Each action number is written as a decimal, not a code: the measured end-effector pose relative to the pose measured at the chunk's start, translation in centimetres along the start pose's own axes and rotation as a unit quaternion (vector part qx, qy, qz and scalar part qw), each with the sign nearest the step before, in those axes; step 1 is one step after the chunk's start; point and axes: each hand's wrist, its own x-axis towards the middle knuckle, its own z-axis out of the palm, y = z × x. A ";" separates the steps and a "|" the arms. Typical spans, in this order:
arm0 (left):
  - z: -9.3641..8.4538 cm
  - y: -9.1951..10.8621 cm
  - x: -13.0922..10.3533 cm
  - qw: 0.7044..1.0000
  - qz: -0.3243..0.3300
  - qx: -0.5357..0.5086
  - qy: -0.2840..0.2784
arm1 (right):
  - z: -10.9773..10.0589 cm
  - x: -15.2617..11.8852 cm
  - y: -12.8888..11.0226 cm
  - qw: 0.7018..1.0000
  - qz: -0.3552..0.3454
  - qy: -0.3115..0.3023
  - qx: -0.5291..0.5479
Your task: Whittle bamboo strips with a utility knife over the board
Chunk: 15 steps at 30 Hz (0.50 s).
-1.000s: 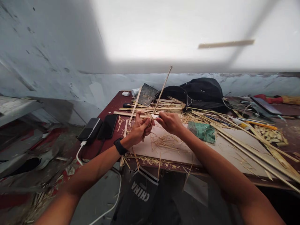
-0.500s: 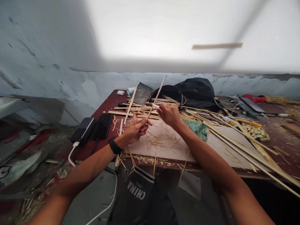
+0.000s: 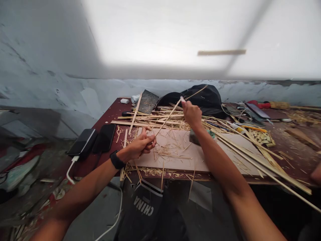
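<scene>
A thin bamboo strip (image 3: pixel 167 119) runs slantwise between my two hands. My left hand (image 3: pixel 141 144) is closed and pinches its lower end above the board. Farther off and higher, my right hand (image 3: pixel 192 113) is closed around the strip near its far part, with a small whitish thing (image 3: pixel 182 98) at the fingertips that I cannot make out. Past that hand the strip bends off to the right toward a black bag (image 3: pixel 200 97). Below the hands, thin shavings lie on a pale board (image 3: pixel 173 162).
Loose bamboo strips (image 3: pixel 150 117) lie behind the board, and long strips (image 3: pixel 250 155) cross its right side past the table edge. At the left are a black phone (image 3: pixel 104 138) and a power bank (image 3: pixel 82 142) with a white cable. Part of another person (image 3: pixel 316 172) shows at the right edge.
My right hand has moved up and away along the strip, farther from my left hand. The strip's far end now bends to the right. My left hand still pinches the lower end.
</scene>
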 end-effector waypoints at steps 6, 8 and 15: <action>0.1 -0.1 0.2 1.000 0.021 0.023 0.001 | -0.1 2.1 6.2 0.987 0.142 0.034 0.068; -0.2 -0.4 0.6 0.998 0.041 0.039 0.018 | 0.1 2.1 6.0 0.974 0.121 0.032 0.189; -1.6 -1.8 1.5 0.975 0.099 0.182 0.085 | -0.1 0.7 1.4 0.814 0.073 -0.092 0.568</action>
